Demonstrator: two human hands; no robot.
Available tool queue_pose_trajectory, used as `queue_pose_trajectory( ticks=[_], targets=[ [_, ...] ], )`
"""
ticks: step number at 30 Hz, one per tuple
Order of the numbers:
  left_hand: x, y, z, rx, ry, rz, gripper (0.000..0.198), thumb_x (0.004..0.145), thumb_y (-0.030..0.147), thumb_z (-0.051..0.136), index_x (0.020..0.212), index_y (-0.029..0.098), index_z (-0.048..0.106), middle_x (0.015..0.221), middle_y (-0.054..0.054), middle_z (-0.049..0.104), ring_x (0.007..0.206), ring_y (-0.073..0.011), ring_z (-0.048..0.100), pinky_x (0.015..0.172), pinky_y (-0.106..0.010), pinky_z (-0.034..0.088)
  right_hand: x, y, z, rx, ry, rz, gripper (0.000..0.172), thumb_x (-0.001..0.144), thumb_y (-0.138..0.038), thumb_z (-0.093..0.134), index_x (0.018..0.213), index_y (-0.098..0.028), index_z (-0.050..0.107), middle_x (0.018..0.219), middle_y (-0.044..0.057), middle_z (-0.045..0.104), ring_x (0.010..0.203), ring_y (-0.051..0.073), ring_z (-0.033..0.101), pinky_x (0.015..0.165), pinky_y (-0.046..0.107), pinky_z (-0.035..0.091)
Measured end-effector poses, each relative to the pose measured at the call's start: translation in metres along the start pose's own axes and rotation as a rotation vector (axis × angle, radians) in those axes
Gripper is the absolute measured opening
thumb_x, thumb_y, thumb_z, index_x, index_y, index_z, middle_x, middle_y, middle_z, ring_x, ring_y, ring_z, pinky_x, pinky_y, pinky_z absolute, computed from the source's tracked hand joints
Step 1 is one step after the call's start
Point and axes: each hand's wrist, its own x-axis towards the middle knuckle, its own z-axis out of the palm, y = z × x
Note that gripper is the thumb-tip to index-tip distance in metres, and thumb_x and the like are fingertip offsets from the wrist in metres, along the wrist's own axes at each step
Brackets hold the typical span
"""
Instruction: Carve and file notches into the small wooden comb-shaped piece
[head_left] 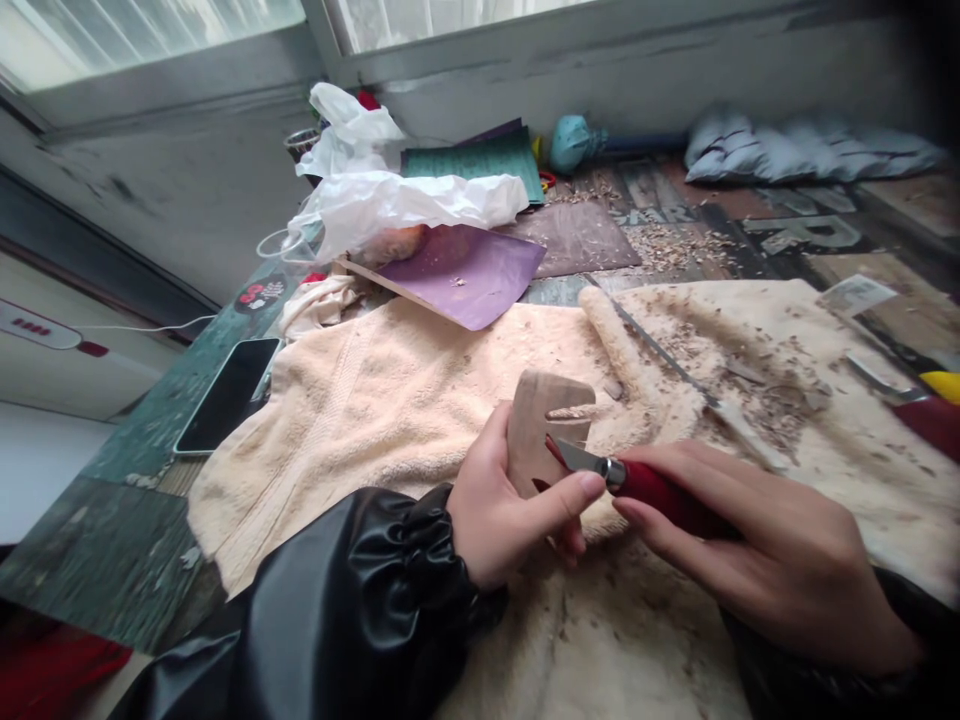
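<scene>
The right hand (765, 540) grips a red-handled knife (652, 490), long axis slanting up-left, its blade at the slotted right edge of a wooden piece (532, 425). The left hand (502, 515) clasps that piece, upright in view, above a towel (405, 390) spreading left to a phone (229, 395); beyond, a purple sheet (480, 275) borders the towel.

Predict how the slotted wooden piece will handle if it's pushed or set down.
The wooden piece should stay stiff, since it looks like solid wood. Its narrow prong between the slots might chip or snap if pushed hard, being thinner than the rest. Set down on its broad, flat-looking face, it probably wouldn't roll.
</scene>
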Motion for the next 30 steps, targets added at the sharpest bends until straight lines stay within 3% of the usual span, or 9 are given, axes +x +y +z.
queue_pose_trajectory(
  ticks=[6,16,30],
  targets=[
    [-0.0004,0.0002,0.0013,-0.033,0.014,0.048,0.051,0.069,0.027,0.067,0.109,0.018,0.037,0.061,0.003,0.053,0.044,-0.0098,0.054,0.042,-0.021,0.047,-0.0014,-0.0021,-0.001,-0.017,0.042,-0.009,0.019,0.075,-0.024,0.059,0.094,-0.022,0.057,0.079,0.002,0.067,0.061,0.014,0.062,0.053,0.023,0.048],
    [-0.0018,0.0036,0.0003,-0.037,-0.013,-0.022,0.047,0.071,0.028,0.066,0.106,0.019,0.036,0.06,0.004,0.053,0.04,-0.0095,0.053,0.037,-0.019,0.044,-0.0001,-0.0015,-0.0053,-0.013,0.031,-0.019,0.015,0.075,-0.025,0.059,0.09,-0.02,0.058,0.072,0.001,0.066,0.054,0.011,0.059,0.047,0.02,0.045],
    [-0.0025,0.0046,0.0024,-0.022,0.035,-0.019,0.049,0.069,0.029,0.067,0.107,0.019,0.038,0.06,0.004,0.054,0.038,-0.0092,0.053,0.034,-0.018,0.042,-0.0036,-0.0015,-0.0027,-0.034,0.053,0.015,0.02,0.074,-0.026,0.06,0.094,-0.022,0.06,0.078,0.001,0.067,0.06,0.014,0.062,0.053,0.022,0.048]
  ],
)
